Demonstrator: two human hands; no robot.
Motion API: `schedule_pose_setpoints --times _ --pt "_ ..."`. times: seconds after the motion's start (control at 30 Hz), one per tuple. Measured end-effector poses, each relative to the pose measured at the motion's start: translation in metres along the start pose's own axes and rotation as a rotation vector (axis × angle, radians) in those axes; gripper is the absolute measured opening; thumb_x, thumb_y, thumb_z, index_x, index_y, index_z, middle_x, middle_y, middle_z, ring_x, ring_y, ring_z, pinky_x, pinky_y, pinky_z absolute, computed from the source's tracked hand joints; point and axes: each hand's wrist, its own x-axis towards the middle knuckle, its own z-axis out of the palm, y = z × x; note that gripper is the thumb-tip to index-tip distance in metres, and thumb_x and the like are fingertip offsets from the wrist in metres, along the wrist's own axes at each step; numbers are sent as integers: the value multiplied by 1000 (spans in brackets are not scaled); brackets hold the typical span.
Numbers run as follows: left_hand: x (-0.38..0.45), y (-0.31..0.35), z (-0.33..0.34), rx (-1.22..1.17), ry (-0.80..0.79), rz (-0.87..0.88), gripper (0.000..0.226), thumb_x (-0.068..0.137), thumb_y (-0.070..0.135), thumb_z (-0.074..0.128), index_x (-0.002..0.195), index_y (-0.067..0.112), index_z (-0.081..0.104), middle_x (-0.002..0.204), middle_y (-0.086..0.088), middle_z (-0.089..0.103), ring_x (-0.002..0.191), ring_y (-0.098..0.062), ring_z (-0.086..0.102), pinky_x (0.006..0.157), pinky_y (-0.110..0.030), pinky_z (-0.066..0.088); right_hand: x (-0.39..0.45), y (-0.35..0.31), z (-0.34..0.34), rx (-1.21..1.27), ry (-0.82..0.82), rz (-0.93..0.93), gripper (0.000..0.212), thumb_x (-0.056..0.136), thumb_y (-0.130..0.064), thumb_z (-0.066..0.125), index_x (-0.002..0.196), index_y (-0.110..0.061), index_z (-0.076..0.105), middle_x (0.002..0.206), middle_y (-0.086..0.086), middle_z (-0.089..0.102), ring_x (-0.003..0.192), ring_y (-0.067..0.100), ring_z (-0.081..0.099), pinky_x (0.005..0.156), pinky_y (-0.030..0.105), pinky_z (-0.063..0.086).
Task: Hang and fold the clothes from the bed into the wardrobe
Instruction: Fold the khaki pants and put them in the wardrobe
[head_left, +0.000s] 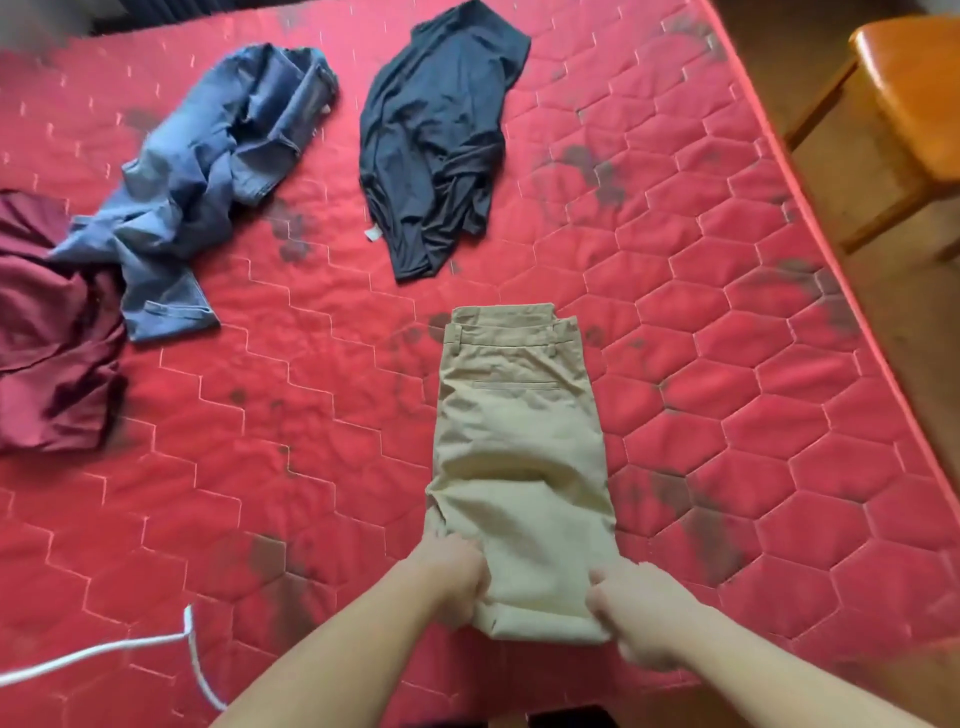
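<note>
Trousers (519, 457), khaki and half folded, lie on the bed (311, 467) before me; my left hand (449, 579) and right hand (641, 616) pinch their near fold. Jeans (208, 176), black top (436, 140) and maroon garment (47, 332) remain unfolded.

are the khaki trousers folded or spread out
Folded: the khaki trousers lie as one narrow strip, legs stacked, left hand and right hand gripping the near end.

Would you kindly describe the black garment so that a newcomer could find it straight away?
Start at the red quilted mattress and look to its far side. The black garment lies crumpled there, right of the blue jeans, beyond the khaki trousers. It is the only black piece, with a small white tag.
</note>
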Motion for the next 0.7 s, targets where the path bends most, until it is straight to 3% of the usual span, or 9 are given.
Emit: schedule_pose_setpoints --times 0.13,0.23,0.3,0.37,0.43,0.47,0.53,0.63,0.7 --pt "4 -8 -7 -232 -157 2 13 81 10 62 92 18 62 77 -3 60 70 -21 55 62 -28 42 7 7 2 181 -104 -16 12 70 -9 49 70 -21 45 108 1 57 95 27 57 68 32 40" --pt "11 -28 -28 -478 -285 3 24 81 11 72 100 22 64 75 6 57 73 -16 57 66 -26 50 15 18 -23 390 -293 8 18 74 -8 52 67 -18 40 67 2 50 59 19 49 49 26 35" --pt "16 -56 -48 -634 -317 48 21 84 6 68 104 13 67 78 5 58 69 -10 58 59 -16 47 18 38 -56 603 -388 13 27 75 -6 61 67 -20 39 61 -2 45 52 10 45 44 21 33" --pt "18 -90 -71 -907 33 64 4 83 8 64 84 11 66 74 4 59 62 -7 56 55 -17 43 23 67 -89 932 -175 38 27 73 -5 70 70 -18 46 62 -4 48 51 5 47 46 19 36" --pt "25 -119 -84 -1373 616 -36 8 80 12 72 77 11 64 73 4 61 65 -8 55 59 -21 43 36 95 -112 1353 362 119 21 79 -3 71 74 -16 56 67 -3 55 57 6 50 53 20 40" --pt "32 -127 -87 -1645 792 -59 8 82 14 74 80 15 66 73 4 65 66 -9 57 61 -22 44 46 106 -117 1585 586 161 14 83 -4 69 80 -15 61 73 0 60 63 11 55 58 24 43" --pt "56 -133 -83 -1907 786 -86 12 85 27 74 93 20 71 83 2 72 72 -14 63 66 -26 46 73 111 -117 1877 753 220 9 87 -11 66 95 -15 67 86 4 70 72 17 65 64 27 49" --pt "84 -124 -58 -1746 478 -159 41 79 38 78 112 17 68 102 -3 75 88 -18 71 69 -28 51 110 95 -76 1789 606 384 27 80 -11 75 106 -7 71 102 12 73 91 26 70 85 39 56" --pt "97 -120 -41 -1751 422 -171 36 78 27 80 109 14 69 102 -6 75 89 -20 73 72 -30 55 123 87 -45 1705 572 505 28 78 -10 78 104 -2 71 102 14 73 93 28 70 88 41 54"
